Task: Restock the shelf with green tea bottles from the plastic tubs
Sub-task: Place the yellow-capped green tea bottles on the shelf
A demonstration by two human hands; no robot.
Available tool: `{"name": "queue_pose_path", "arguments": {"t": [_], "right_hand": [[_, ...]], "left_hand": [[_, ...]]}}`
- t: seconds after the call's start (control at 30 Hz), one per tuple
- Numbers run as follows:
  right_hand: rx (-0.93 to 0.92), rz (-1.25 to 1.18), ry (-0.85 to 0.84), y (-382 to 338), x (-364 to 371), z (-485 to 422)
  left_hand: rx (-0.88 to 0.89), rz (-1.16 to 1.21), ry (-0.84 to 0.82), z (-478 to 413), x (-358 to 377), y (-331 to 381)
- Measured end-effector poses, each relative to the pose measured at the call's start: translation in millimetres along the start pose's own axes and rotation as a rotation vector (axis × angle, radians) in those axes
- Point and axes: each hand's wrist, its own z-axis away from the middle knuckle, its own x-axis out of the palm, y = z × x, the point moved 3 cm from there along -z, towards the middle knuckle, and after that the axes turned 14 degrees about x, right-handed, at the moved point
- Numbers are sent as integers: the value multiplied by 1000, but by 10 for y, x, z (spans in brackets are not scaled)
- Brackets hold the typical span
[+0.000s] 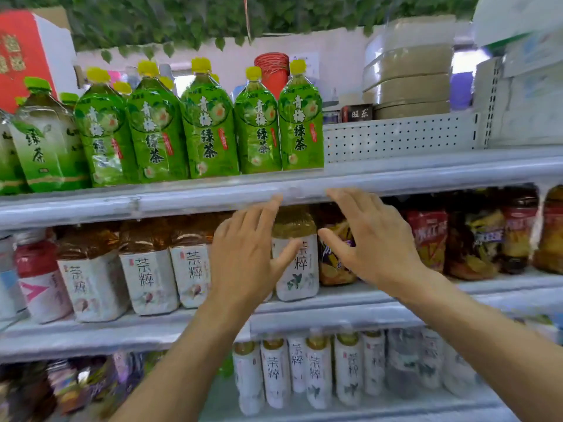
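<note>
I am in a small grocery shop. In front of me, tiered white metal shelves (426, 175) with a perforated divider (396, 138) carry rows of identical green tea bottles (210, 129), white-labelled tea bottles (146, 278) and snack packets (333, 271), all labels facing outward.

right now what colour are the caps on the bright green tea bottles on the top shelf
Yellow caps, seen best in the head view.
</note>
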Motion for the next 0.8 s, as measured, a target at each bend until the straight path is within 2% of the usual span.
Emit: {"name": "queue_pose_path", "arguments": {"t": [0.47, 0.6, 0.8], "right_hand": [[189, 252, -393, 622, -219, 1966], [288, 277, -495, 987, -410, 2536], [456, 286, -657, 1866, -420, 3278]], "left_hand": [[41, 232, -507, 1188, 168, 1160], [40, 376, -554, 1531, 273, 1664], [-23, 550, -812, 2030, 726, 2511]]}}
